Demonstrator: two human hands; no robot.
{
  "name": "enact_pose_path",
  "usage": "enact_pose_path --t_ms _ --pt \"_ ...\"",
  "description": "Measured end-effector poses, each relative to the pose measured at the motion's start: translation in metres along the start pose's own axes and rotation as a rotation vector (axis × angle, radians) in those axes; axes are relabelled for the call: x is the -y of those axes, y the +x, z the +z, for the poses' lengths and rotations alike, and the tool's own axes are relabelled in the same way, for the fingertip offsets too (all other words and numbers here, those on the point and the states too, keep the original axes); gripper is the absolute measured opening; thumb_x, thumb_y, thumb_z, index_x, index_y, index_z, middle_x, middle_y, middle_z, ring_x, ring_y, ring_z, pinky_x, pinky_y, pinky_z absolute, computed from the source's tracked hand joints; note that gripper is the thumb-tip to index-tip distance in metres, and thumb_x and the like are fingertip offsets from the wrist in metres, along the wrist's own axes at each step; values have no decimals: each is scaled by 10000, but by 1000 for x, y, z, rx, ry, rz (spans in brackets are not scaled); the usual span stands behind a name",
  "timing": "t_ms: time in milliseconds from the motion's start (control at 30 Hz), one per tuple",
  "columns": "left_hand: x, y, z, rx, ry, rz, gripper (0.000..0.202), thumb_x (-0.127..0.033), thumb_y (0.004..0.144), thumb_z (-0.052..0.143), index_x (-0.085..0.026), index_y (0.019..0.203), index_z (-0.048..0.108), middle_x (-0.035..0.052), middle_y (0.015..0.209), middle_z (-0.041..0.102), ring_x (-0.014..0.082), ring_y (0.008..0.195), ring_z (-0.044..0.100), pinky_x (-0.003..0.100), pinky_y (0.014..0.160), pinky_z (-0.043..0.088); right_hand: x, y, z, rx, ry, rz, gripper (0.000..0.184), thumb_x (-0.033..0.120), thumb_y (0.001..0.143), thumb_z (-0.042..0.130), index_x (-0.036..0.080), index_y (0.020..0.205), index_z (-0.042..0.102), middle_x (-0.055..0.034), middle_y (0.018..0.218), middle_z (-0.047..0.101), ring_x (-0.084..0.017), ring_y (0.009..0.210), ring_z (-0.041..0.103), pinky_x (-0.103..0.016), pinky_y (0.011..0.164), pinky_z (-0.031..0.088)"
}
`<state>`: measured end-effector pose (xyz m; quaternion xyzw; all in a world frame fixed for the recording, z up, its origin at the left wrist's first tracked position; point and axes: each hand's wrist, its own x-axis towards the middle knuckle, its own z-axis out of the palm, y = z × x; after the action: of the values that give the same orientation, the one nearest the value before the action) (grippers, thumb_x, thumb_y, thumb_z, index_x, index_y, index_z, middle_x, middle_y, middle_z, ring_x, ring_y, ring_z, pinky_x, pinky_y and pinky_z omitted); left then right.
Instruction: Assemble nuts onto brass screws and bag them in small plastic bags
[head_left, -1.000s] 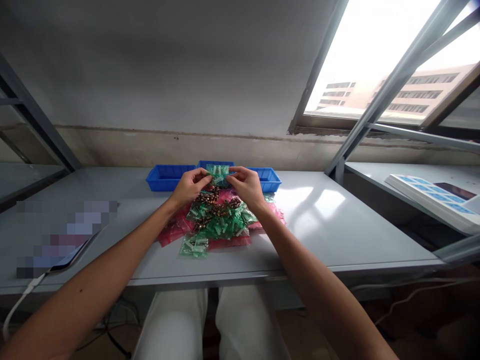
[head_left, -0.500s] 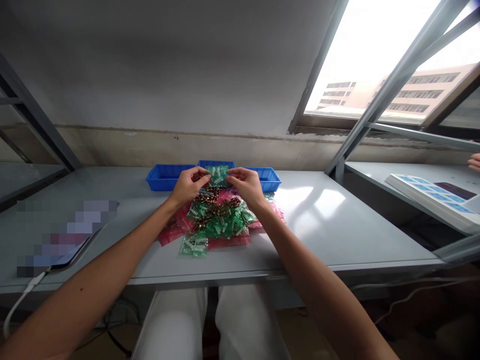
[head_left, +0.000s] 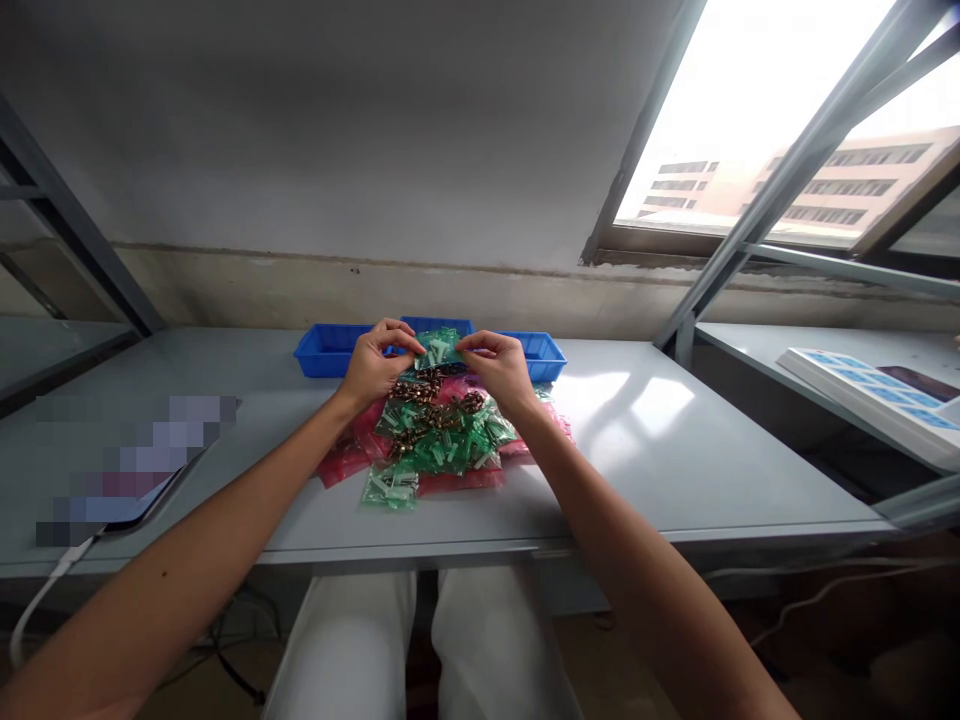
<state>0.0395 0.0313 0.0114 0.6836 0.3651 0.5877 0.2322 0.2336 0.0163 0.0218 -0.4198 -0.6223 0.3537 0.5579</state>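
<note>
A small green plastic bag with pale, stick-like parts inside is stretched between my two hands. My left hand pinches its left edge, and my right hand pinches the right edge. Under them spreads a pile of green bags and pink bags. Loose brass-coloured metal pieces lie on top of the pile. One green bag rests at the pile's front left. Behind my hands stand three blue bins, partly covered by my fingers.
On the left of the grey table lies a phone-like device, mostly blurred out, with a white cable. Metal frame posts rise at both sides. A white and blue printed stack sits on the neighbouring table at right.
The held bag has tilted a little, and the white parts in it show more clearly. My hands keep their pinch. At the far right, another person's fingers have mostly left the view.
</note>
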Motion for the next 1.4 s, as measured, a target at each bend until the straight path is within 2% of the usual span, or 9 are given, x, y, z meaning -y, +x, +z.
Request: enact_pose_path --t_ms 200,500,567,700,767,900,1100,1200,1400 --pt "-2 0 1 -5 -45 7 63 -197 696 669 -193 645 706 37 856 606 176 891 589 301 767 477 9 -1 1 36 120 158 171 213 699 586 161 792 720 -40 737 669 -144 657 607 -260 567 469" --pt "-3 0 1 -15 23 26 59 -204 703 656 -179 670 698 42 886 606 160 840 590 277 716 473 12 -2 2 51 125 178 217 232 697 615 145 842 749 -44 747 676 -125 629 579 -261 578 470" --pt "-4 0 2 -15 40 -13 79 -216 704 656 -171 759 692 38 881 617 143 761 588 264 665 473 11 -1 2 41 138 159 221 248 701 632 142 855 751 -46 755 681 -131 654 594 -267 603 490" --pt "-6 -2 1 -23 118 -56 326 -231 718 663 -175 1038 628 32 897 621 136 713 585 251 616 484 9 2 0 -27 203 115 212 267 695 669 141 847 746 -62 803 700 -157 730 631 -286 660 537" --pt "-6 -4 0 31 226 29 297 -218 740 627 -170 1033 624 50 945 612 166 813 603 267 673 513 9 4 -2 -84 226 107 225 261 685 684 130 860 739 -69 813 700 -161 726 636 -302 676 554" --pt "-4 -7 1 264 452 192 255 -173 765 529 -160 997 634 78 1015 619 216 949 596 340 820 517 8 7 -6 -193 204 94 306 297 711 680 115 952 725 -104 931 702 -192 823 660 -329 725 581" --pt "4 -10 1 503 569 114 319 -248 748 579 -167 1056 610 97 1039 666 267 993 619 400 904 481 11 10 -10 -305 246 68 465 341 741 675 130 1155 668 -115 1051 678 -218 921 670 -335 756 588" --pt "8 -11 -1 546 579 104 271 -290 772 576 -188 1017 628 86 1068 669 262 1014 623 385 914 479 14 10 -12 -309 291 65 536 341 760 663 144 1258 625 -114 1085 667 -219 952 666 -341 782 583" --pt "4 -11 0 537 644 88 269 -310 789 555 -197 1020 632 70 1087 652 259 1033 605 397 937 465 21 11 -7 -264 336 48 642 382 804 655 209 1406 516 -100 1202 651 -214 1005 651 -335 793 569"
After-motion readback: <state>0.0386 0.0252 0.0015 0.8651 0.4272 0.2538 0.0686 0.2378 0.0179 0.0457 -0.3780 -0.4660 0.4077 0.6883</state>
